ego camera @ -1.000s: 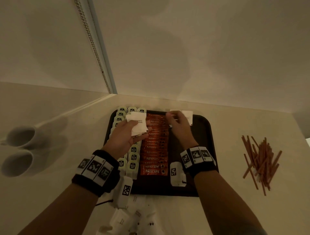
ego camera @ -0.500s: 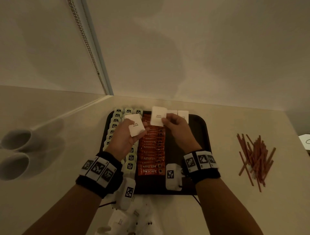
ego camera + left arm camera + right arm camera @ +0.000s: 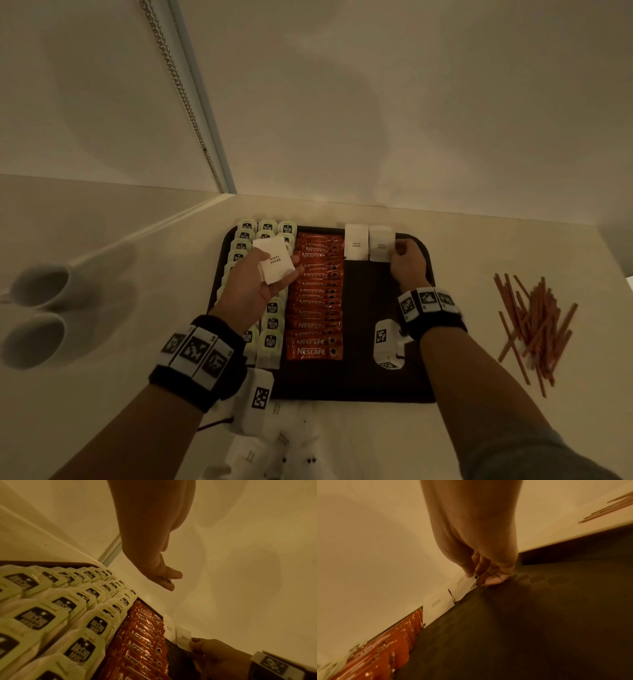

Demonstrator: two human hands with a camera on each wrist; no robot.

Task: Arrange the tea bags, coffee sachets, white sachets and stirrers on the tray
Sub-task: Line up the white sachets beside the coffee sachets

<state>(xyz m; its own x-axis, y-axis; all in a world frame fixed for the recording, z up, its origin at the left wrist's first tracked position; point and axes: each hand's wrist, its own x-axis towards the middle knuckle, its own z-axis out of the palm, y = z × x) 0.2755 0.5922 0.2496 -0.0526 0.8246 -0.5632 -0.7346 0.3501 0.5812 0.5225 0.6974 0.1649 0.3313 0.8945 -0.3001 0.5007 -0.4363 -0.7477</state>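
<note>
A dark tray point(image 3: 363, 377) holds rows of tea bags point(image 3: 270, 325) on its left and a column of orange coffee sachets point(image 3: 317, 308) in the middle. White sachets point(image 3: 355, 244) stand at its far edge, right of the coffee. My right hand point(image 3: 399, 251) pinches the right-hand white sachet point(image 3: 380, 245) point(image 3: 464, 586) there, low on the tray. My left hand point(image 3: 274, 277) holds a small stack of white sachets point(image 3: 275, 265) above the tea bags. Red-brown stirrers point(image 3: 534, 325) lie in a loose pile on the table, right of the tray.
Two white cups point(image 3: 37, 315) lie on the table at the left. More loose white sachets point(image 3: 274, 445) lie on the table in front of the tray's near edge. The tray's right half point(image 3: 530, 628) is bare. A wall stands close behind the tray.
My right hand carried a white sachet from beside my left hand to the tray's far edge and lowered it there. My left hand has stayed above the tea bags with its stack.
</note>
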